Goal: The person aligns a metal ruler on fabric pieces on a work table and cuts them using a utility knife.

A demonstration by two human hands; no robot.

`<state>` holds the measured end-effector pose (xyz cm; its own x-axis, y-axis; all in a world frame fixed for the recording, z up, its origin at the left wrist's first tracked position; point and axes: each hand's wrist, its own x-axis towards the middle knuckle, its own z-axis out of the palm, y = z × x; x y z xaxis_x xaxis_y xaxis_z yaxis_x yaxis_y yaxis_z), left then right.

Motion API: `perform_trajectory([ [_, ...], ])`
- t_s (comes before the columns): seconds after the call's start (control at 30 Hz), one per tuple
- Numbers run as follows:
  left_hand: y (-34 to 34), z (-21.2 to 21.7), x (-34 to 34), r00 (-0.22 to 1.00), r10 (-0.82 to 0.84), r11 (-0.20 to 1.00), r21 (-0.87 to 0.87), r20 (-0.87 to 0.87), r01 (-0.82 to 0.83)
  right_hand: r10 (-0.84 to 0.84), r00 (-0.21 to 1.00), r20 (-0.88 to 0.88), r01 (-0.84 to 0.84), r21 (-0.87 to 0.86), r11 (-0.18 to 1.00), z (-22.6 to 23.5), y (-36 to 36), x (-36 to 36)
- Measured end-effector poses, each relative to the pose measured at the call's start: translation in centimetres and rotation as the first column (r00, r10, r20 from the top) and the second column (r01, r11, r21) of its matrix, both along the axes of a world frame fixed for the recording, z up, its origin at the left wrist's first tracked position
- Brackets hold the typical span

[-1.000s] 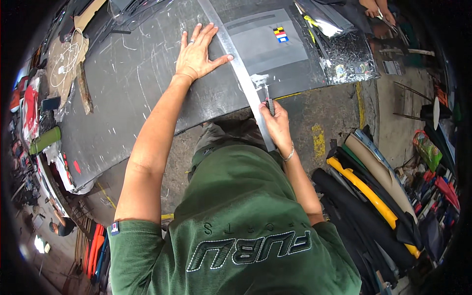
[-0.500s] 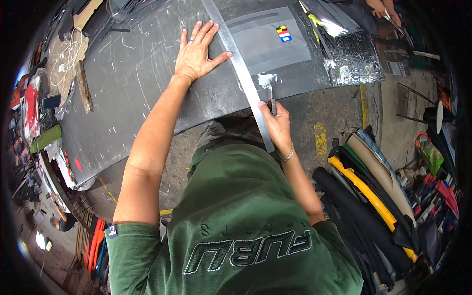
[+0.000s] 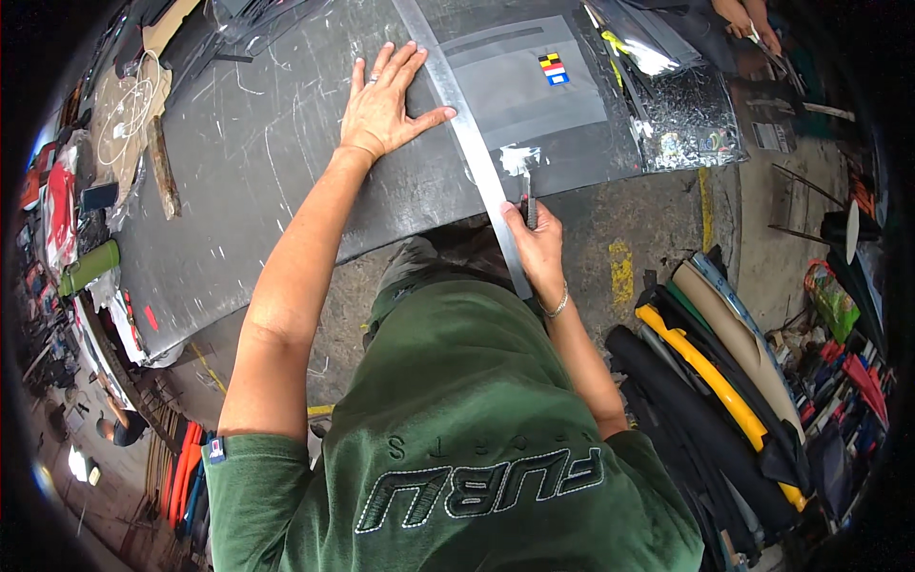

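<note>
My left hand (image 3: 383, 116) lies flat with its fingers spread on the dark work table (image 3: 286, 143). Its thumb and a fingertip rest on a long metal ruler (image 3: 472, 143), which runs slantwise across the table and past its near edge. In my right hand (image 3: 539, 250), a utility knife (image 3: 530, 198) points away from me, beside the ruler's near part. The blade end is near a white smear (image 3: 518, 159) on the tabletop. A thin greyish sheet (image 3: 505, 105) lies along the ruler's right side, bearing a small multicoloured patch (image 3: 553, 69).
Plastic-wrapped pieces (image 3: 667, 57) lie on the table's far right, near another person's hands (image 3: 748, 21). Cord (image 3: 143, 105) and a wooden stick (image 3: 164, 170) are at the left. Rolled materials (image 3: 705, 362), one yellow, stand low on the right.
The ruler and the sheet have shifted very slightly to the right, with my left thumb moving along. My right hand has barely moved and still holds the utility knife.
</note>
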<state>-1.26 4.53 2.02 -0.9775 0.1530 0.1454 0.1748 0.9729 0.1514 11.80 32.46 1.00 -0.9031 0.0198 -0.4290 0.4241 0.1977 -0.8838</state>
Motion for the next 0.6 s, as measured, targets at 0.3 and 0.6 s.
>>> perform_trajectory([
  [0.3,0.05,0.03,-0.04,1.000,0.001,1.000,0.006,-0.011,-0.001,0.002,1.000,0.022,-0.002,0.006,1.000,0.09,0.04,-0.06],
  [0.6,0.02,0.15,-0.14,1.000,-0.013,1.000,0.005,-0.019,0.013,-0.052,0.998,0.024,0.052,-0.011,0.999,0.31,-0.38,-0.05],
])
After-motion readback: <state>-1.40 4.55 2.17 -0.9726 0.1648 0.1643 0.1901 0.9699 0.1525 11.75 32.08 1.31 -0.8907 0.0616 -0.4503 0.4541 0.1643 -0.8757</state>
